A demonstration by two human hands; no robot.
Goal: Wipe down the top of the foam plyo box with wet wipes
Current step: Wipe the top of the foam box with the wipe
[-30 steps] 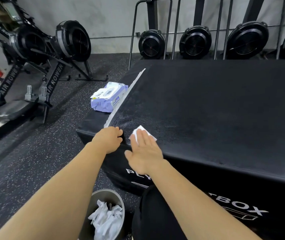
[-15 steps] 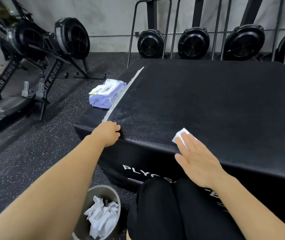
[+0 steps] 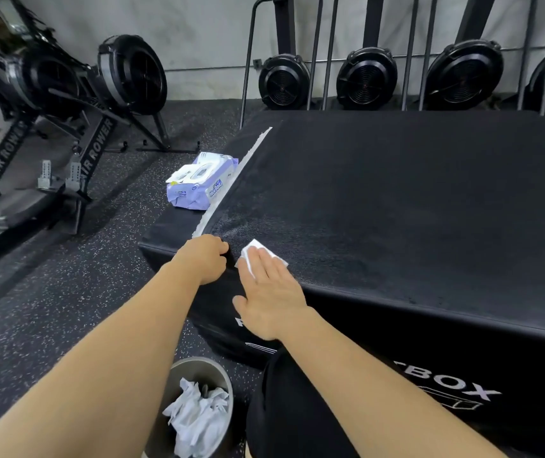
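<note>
The black foam plyo box (image 3: 397, 209) fills the centre and right of the head view. My right hand (image 3: 269, 292) lies flat, fingers straight, pressing a white wet wipe (image 3: 252, 253) onto the box top near its front left corner. My left hand (image 3: 205, 257) rests just left of it with fingers curled over the corner edge of the box. A damp sheen shows on the top beyond the wipe. A purple and white wet wipe pack (image 3: 200, 186) sits on the lower ledge along the box's left side.
A round bin (image 3: 198, 408) with crumpled used wipes stands on the floor below my arms. Air rowers (image 3: 66, 104) stand at left on the speckled rubber floor. More rowers stand upright along the wall behind the box. My dark-clothed knee (image 3: 291, 408) is against the box front.
My right hand slid the wipe right along the front edge, then back left to the corner beside my left hand. The left hand stayed on the corner.
</note>
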